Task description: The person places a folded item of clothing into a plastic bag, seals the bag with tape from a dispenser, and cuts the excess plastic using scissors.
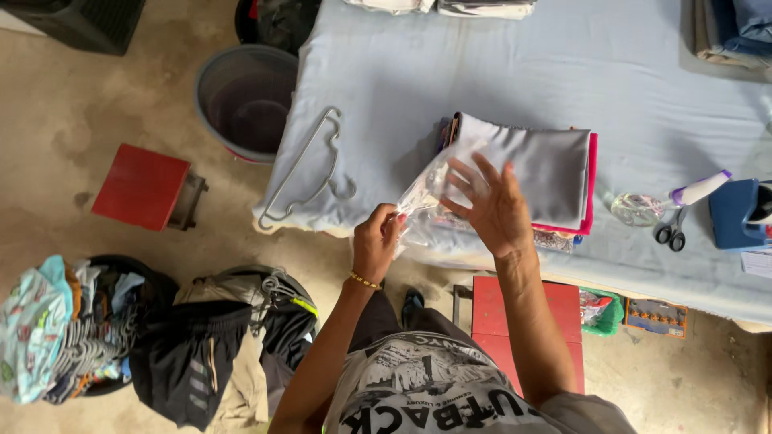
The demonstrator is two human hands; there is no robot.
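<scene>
Left hand: pinching the clear plastic bag at frame centre.
Right hand: fingers spread, flat on the bag, gripping nothing.
Folded grey cloth: atop a stack, right of centre.
Bench: draped in light blue sheet.
Floor: bare concrete, grey plastic tub upper left.

A clear plastic bag is hanging open and crumpled at the table's near edge, its mouth facing three o'clock toward the clothes. It is sitting between both hands, pinched at its nine o'clock end. The folded stack is lying flat just past it at two o'clock, a grey piece on top, pink edging showing along its right side, patterned cloth peeking underneath.
</scene>
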